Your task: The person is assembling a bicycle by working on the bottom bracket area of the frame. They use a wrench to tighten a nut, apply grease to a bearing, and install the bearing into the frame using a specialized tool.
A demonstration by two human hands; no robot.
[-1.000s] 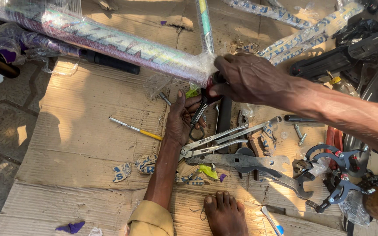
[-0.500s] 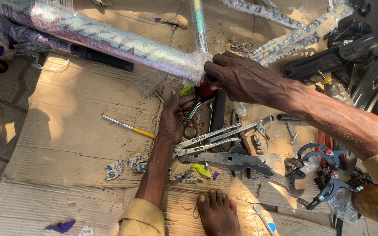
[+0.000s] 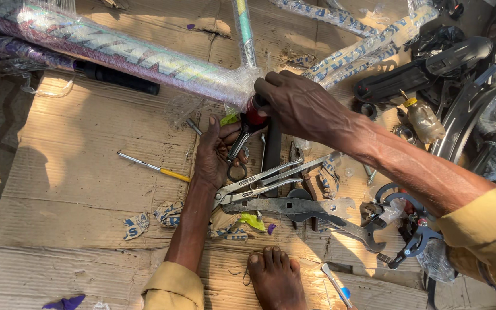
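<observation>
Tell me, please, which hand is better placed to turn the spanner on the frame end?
Likely the left hand: it already grips the spanner by its handle. The right hand is cupped over the frame end, steadying it.

I am holding a small tool (image 3: 242,140) with dark metal handles in my left hand (image 3: 216,152); it is pointing up toward the red part (image 3: 255,117) at the end of the frame tube (image 3: 133,57). A ring is hanging at the lower end of the tool. My right hand (image 3: 299,106) is gripping over this red part from above. The tube is lying across the cardboard, wrapped in clear plastic, with purple and pale green colours showing under the wrap.
</observation>
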